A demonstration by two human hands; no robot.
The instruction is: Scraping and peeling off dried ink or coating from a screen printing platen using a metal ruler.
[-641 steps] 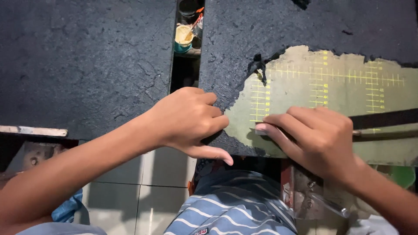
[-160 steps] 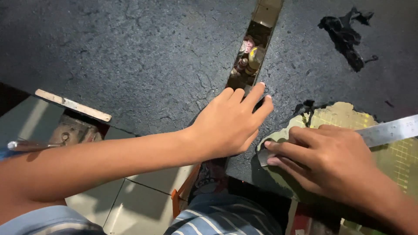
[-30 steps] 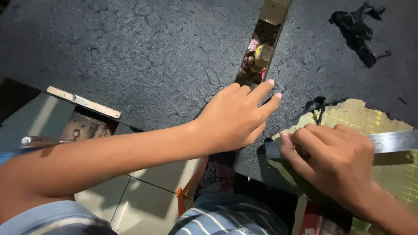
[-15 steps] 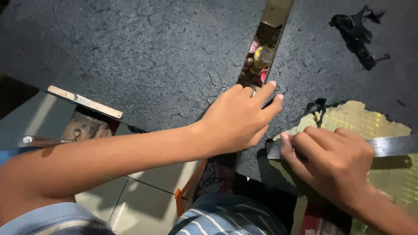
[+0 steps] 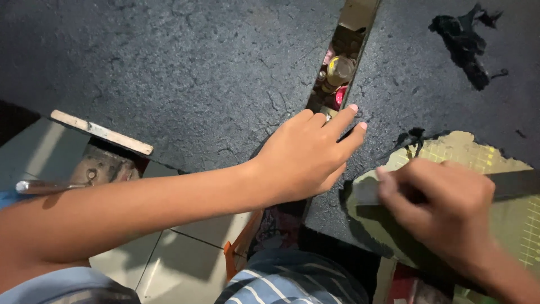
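Wide bare black mat lies open; bottles crowd the narrow gap.

Left hand: palm down, fingers stretched forward, forearm bare.
Right hand: knuckles up, fingers curled, pressing downward.

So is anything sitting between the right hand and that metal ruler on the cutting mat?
Nothing visible. The right hand already lies on the metal ruler, pressing it onto the green cutting mat. The left hand rests apart, flat on the dark sheet beside the gap.
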